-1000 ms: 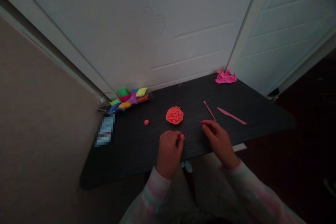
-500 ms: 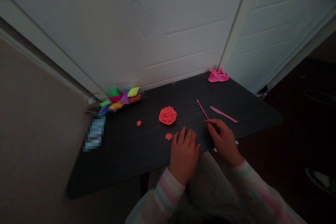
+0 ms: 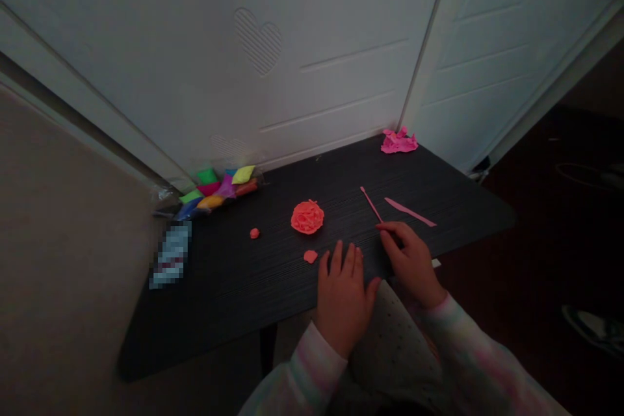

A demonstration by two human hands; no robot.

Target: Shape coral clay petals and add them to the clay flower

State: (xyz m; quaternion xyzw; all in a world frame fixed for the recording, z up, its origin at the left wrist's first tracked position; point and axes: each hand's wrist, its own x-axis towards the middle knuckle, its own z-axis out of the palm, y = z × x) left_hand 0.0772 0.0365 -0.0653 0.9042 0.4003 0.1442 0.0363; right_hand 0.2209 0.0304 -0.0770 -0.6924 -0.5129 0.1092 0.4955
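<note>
My left hand (image 3: 344,296) lies palm down near the table's front edge, fingers spread. A small bit of orange clay shows at its fingertips; what is under the palm is hidden. Just left of it lies a flattened orange clay piece (image 3: 311,257). Beyond sits a round orange clay form (image 3: 307,217) with a ruffled top, and a small orange clay ball (image 3: 254,233) is farther left. My right hand (image 3: 408,260) has thumb and forefinger pinched at the lower end of a thin pink modelling tool (image 3: 371,204), which lies on the table. A pink plastic clay knife (image 3: 410,212) lies beyond that hand.
Colourful clay packets (image 3: 219,190) in clear plastic lie at the back left of the black table (image 3: 224,299). A blurred pale packet (image 3: 171,255) is at the left edge. Crumpled pink clay (image 3: 398,141) sits at the back right, against the white door (image 3: 336,26).
My left hand has gone from a pinch to lying flat on the table, and a flattened orange piece now shows beside it. My right hand has come to the thin tool's end. The view has shifted.
</note>
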